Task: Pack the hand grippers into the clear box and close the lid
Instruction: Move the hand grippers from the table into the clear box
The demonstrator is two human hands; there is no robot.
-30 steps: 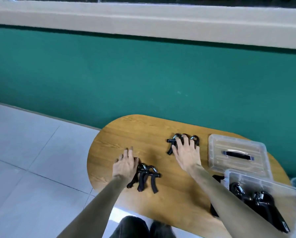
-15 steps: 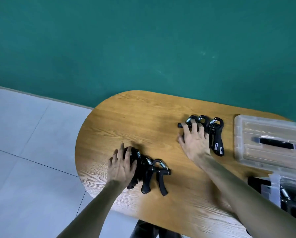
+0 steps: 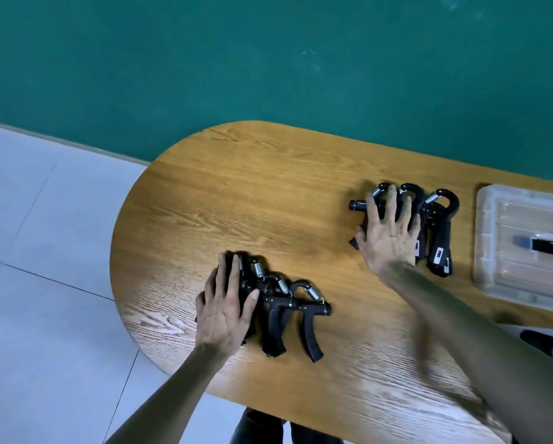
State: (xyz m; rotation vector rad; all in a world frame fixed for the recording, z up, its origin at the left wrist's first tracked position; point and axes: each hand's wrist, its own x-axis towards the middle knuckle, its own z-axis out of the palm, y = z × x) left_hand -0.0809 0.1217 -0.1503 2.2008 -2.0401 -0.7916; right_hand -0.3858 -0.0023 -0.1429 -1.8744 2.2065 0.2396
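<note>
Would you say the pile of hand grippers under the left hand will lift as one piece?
Probably not: the near pile of grippers lies loose and overlapped, so pieces may slip apart. Their curved handles and springs could snag. The left hand covers only part.

No text is reading clearly anywhere. Small white labels are showing on the handles of the hand grippers [image 3: 439, 238] near the right hand [image 3: 388, 233], but their print is blurring beyond reading.
</note>
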